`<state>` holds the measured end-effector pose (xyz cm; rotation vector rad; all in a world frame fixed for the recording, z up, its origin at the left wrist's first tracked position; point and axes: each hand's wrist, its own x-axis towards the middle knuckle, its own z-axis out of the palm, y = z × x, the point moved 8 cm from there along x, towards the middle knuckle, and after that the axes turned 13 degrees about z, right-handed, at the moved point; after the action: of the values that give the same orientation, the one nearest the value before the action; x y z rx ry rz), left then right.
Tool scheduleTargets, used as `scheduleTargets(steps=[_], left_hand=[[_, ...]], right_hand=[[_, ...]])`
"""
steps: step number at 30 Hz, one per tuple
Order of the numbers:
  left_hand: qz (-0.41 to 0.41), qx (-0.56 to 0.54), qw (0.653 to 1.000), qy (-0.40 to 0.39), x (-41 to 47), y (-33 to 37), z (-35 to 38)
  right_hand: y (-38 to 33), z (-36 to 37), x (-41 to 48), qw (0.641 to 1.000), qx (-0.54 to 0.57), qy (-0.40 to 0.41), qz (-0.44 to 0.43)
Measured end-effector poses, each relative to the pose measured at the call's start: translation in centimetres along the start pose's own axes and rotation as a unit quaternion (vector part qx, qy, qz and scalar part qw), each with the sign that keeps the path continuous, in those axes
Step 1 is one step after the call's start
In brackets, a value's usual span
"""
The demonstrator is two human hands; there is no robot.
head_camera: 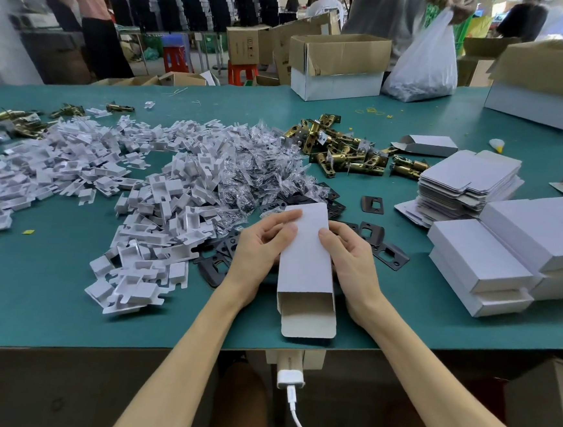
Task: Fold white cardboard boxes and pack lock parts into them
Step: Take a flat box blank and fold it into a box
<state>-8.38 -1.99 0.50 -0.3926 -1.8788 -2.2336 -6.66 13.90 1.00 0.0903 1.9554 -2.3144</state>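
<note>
1. White box (305,255): it lies lengthwise near the front edge of the green tabletop (48,296), between the two hands. Its open mouth and loose tuck flap (308,323) point toward the person. The far end appears closed.
2. Left hand (260,245): it grips the box's left side, with the thumb laid on the top face and the fingers (280,230) curled at the edge.
3. Right hand (351,256): it grips the right side in mirror fashion, thumb on top and the other fingers wrapped beneath.
4. Step in hand, as judged: folding is nearly done. The box is squared up and the visible mouth shows nothing inside, so packing has not begun.
5. Supplies:
   - a heap of white plastic trays (139,202) to the left
   - clear bags (260,164) behind the heap
   - black plates (385,251) just beside the hands
   - brass latches (342,150) farther back
   - flat blanks (468,181) and closed boxes (478,262) at the right
6. Next move, as judged: one hand must let go to fetch a part while the other steadies the box with its mouth open. The parts go in through the near end before the flap is tucked.
</note>
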Motion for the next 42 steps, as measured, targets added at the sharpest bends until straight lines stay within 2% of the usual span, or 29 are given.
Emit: scheduleTargets(steps=[7, 18, 28, 42], left_hand=[[-0.001, -0.012, 1.000, 0.010, 0.1, -0.2, -0.1], [-0.009, -0.026, 0.999, 0.017, 0.1, -0.2, -0.2], [0.009, 0.014, 0.998, -0.055, -0.2, 0.3, 0.8], [-0.015, -0.039, 0.999, -0.003, -0.1, 0.6, 0.5]], right_hand=[[0.1, 0.0, 0.0, 1.000, 0.022, -0.008, 0.004], [0.2, 0.1, 0.1, 1.000, -0.001, -0.010, -0.005], [0.4, 0.3, 0.3, 1.000, -0.013, -0.016, -0.008], [0.6, 0.4, 0.3, 1.000, -0.007, -0.007, 0.025]])
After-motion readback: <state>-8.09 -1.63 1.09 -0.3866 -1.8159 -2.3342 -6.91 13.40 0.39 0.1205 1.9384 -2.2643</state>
